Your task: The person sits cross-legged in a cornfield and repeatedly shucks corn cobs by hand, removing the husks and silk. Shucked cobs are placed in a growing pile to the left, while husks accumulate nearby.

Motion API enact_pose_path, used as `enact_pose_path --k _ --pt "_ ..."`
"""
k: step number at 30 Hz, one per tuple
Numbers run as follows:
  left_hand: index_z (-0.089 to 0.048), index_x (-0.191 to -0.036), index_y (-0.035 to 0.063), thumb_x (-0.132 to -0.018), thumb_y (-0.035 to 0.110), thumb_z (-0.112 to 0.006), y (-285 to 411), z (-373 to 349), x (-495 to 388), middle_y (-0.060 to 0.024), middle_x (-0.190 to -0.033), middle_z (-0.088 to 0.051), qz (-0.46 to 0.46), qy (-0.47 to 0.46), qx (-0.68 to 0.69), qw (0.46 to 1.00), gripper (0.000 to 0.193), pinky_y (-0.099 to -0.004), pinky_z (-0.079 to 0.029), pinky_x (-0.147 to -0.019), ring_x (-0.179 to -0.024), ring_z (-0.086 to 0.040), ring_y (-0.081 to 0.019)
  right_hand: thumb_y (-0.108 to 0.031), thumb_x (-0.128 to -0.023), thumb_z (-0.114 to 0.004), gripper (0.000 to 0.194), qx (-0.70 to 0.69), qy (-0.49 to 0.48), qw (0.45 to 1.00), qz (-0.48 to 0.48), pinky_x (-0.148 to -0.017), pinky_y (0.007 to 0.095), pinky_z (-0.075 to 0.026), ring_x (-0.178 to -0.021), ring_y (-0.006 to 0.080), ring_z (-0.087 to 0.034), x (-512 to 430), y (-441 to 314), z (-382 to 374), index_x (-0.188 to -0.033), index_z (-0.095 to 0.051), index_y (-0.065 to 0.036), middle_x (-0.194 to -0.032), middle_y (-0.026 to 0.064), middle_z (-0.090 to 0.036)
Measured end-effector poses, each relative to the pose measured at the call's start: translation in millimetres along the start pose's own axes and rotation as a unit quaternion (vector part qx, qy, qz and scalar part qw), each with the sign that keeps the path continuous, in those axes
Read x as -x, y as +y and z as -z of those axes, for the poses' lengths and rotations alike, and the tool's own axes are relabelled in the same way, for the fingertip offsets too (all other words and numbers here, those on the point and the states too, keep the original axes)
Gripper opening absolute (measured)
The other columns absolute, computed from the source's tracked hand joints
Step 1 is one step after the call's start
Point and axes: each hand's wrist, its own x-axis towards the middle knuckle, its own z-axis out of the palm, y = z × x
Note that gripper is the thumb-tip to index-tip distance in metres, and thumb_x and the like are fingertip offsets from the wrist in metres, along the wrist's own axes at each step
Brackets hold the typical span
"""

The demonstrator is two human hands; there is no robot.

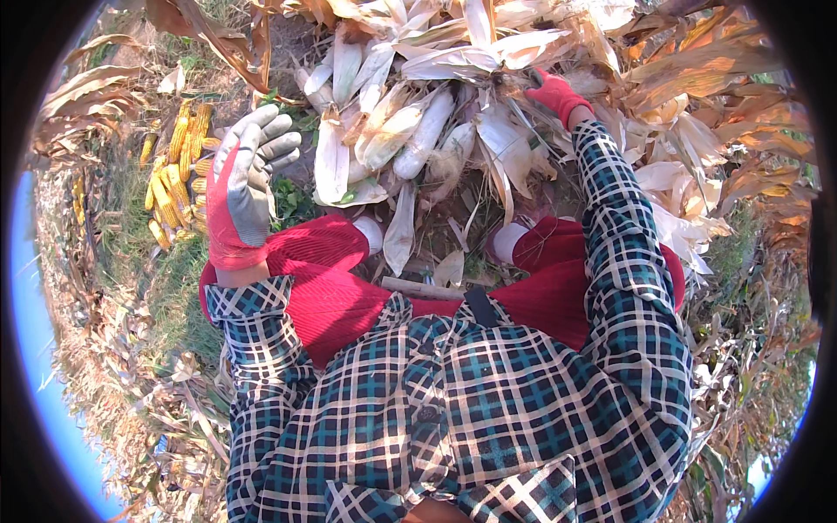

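My left hand point(248, 176), in a red work glove with a grey coated palm, is raised with nothing in it and its fingers apart. Behind it on the grass lies a heap of husked yellow corn cobs point(173, 189), partly covered by the hand. My right hand point(554, 95), in a matching red glove, reaches out to the far side of a pile of corn ears in dry, pale husks point(409, 131). Its fingertips meet the husks there, and what they may grip is hidden. One husk-covered ear point(426, 134) lies in the middle of the pile.
Dry corn leaves point(713, 65) stand at the right, and others point(91, 98) at the upper left. Between my red-trousered knees point(320, 248) are loose husks point(400, 229) and a pale stalk-like piece point(422, 288). Straw litter point(150, 392) covers ground to the left.
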Motion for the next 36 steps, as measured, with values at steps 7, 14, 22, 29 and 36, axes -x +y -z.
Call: enact_pose_path --k 7,14,22,29,36 --pt "-0.044 -0.131 -0.0023 -0.099 0.029 -0.044 0 -12 -3 -0.0143 -0.116 -0.058 0.021 -0.004 -0.007 1.0 0.045 -0.0311 -0.05 -0.084 -0.096 -0.062 -0.0192 -0.028 -0.066 -0.076 0.073 0.158 0.018 0.986 0.047 -0.099 0.0416 -0.044 -0.122 0.0323 -0.051 32 -38 -12 -0.131 -0.048 -0.011 -0.13 0.0142 -0.055" --pt "-0.047 -0.13 0.0004 -0.094 0.031 -0.055 -36 -8 -21 -0.0114 -0.114 -0.06 0.047 -0.036 -0.093 0.994 0.048 -0.0304 -0.049 -0.086 -0.098 -0.061 -0.0181 -0.04 -0.081 -0.065 0.043 -0.176 0.147 0.973 0.04 -0.087 0.0398 -0.049 -0.102 0.0332 -0.061 44 -74 -15 -0.11 -0.061 -0.008 -0.111 0.0161 -0.064" --pt "-0.038 -0.139 -0.0025 -0.076 0.026 -0.078 -118 -67 -1 -0.0151 -0.128 -0.053 -0.045 -0.149 -0.162 0.975 0.079 -0.031 -0.046 -0.091 -0.11 -0.055 -0.0208 -0.028 -0.094 -0.059 0.03 -0.837 0.056 0.513 0.183 -0.074 0.0323 -0.054 -0.088 0.0171 -0.062 125 -205 -67 -0.112 -0.061 -0.005 -0.103 0.0083 -0.064" --pt "-0.047 -0.128 -0.0006 -0.066 0.027 -0.084 -138 -73 42 -0.0126 -0.109 -0.062 0.155 -0.111 0.029 0.981 0.078 -0.0341 -0.048 -0.083 -0.095 -0.061 -0.0217 -0.025 -0.089 -0.067 0.036 -0.81 0.118 0.57 0.067 -0.076 0.0326 -0.053 -0.089 0.0169 -0.061 144 -230 -70 -0.117 -0.057 -0.005 -0.105 0.0075 -0.063" --pt "-0.049 -0.126 -0.0011 -0.059 0.031 -0.087 -135 -70 42 -0.0179 -0.11 -0.063 -0.09 0.03 -0.328 0.94 0.083 -0.036 -0.05 -0.085 -0.098 -0.063 -0.0249 -0.018 -0.088 -0.068 0.033 -0.781 0.143 0.601 0.092 -0.08 0.0304 -0.051 -0.089 0.0158 -0.062 161 -226 -36 -0.114 -0.061 0.001 -0.108 0.0103 -0.064"
